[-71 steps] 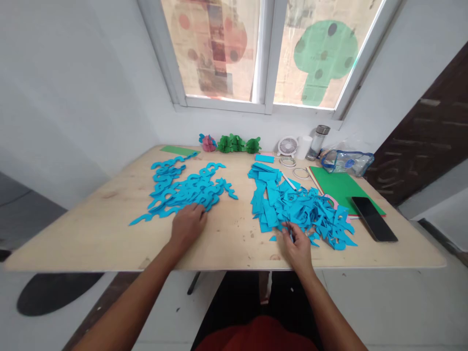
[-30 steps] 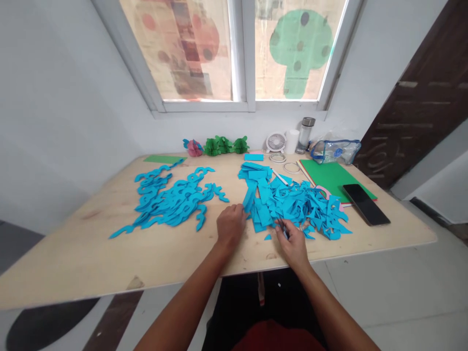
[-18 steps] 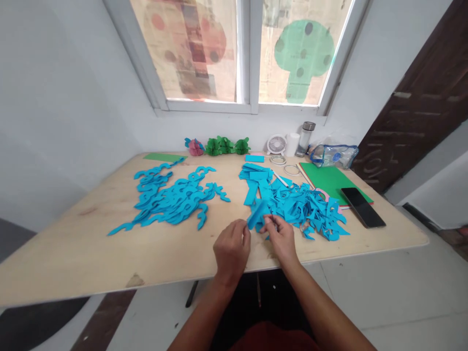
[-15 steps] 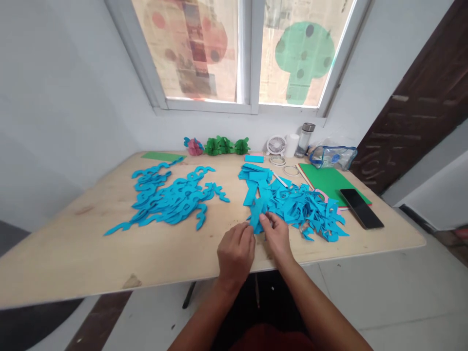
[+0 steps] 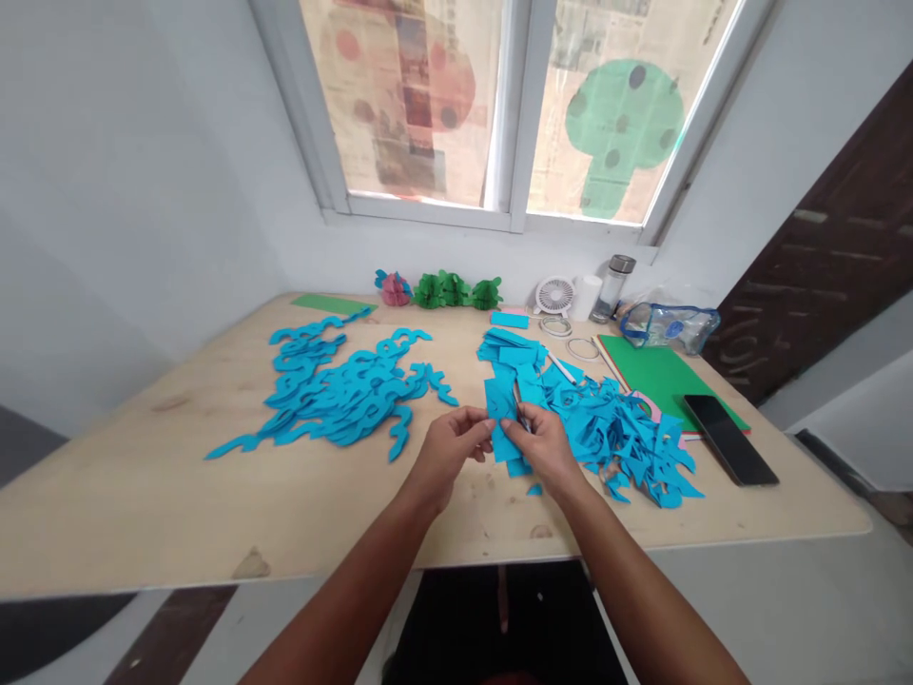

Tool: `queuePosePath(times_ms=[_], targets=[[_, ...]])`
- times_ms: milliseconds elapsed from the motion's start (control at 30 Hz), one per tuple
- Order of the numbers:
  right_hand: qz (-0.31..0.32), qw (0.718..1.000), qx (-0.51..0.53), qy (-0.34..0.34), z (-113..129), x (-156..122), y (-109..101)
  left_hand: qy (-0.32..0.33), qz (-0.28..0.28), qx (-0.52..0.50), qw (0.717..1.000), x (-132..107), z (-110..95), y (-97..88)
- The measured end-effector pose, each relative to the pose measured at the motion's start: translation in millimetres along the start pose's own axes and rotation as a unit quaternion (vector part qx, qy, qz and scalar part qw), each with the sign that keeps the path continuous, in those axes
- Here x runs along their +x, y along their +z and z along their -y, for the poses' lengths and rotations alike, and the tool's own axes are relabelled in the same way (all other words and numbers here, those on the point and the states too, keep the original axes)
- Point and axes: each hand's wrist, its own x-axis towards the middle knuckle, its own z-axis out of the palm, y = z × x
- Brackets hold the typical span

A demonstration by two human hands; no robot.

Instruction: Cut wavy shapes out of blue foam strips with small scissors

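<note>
Left hand (image 5: 446,455) and right hand (image 5: 546,449), centre: fingers (image 5: 476,420) pinch a blue paper strip (image 5: 500,400), light and limp, best held by its edge.

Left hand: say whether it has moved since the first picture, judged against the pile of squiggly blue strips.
Yes. The left hand has moved right, off the squiggly blue paper strips it touched, and now sits to their right.

Plywood table (image 5: 128,504): curved paper cut-outs (image 5: 335,400) on left half | paper strips and scraps (image 5: 599,438) on right half | card sheet (image 5: 660,376) right of scraps, smartphone (image 5: 728,440) at its edge | paper ornaments (image 5: 438,290), desk fan (image 5: 554,295) along back edge, below window (image 5: 514,105)
</note>
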Motion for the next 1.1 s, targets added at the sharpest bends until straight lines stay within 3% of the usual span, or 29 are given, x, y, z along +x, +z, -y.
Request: queuePosePath(times_ms=[167,400,633,833,1100], targets=[[-0.001,1.0,-0.012,-0.017,7.2,22.6,-0.8,-0.013,-0.021,-0.078,0.997,24.2,-7.5,1.4],[-0.057,0.992,0.088,0.071,0.6,43.5,14.1,0.002,-0.108,-0.16,0.981,49.9,-4.8,5.5],[-0.081,0.988,0.115,0.07,-4.2,49.4,13.7,-0.029,-0.061,-0.156,0.985,59.4,-2.2,8.1],[-0.087,0.973,0.202,0.068,-6.1,44.8,14.4,-0.022,-0.087,-0.219,0.972,72.6,-0.6,13.5],[-0.033,0.947,0.286,0.145,-13.5,37.0,28.0,-0.007,-0.102,-0.272,0.957,75.0,2.8,20.6]])
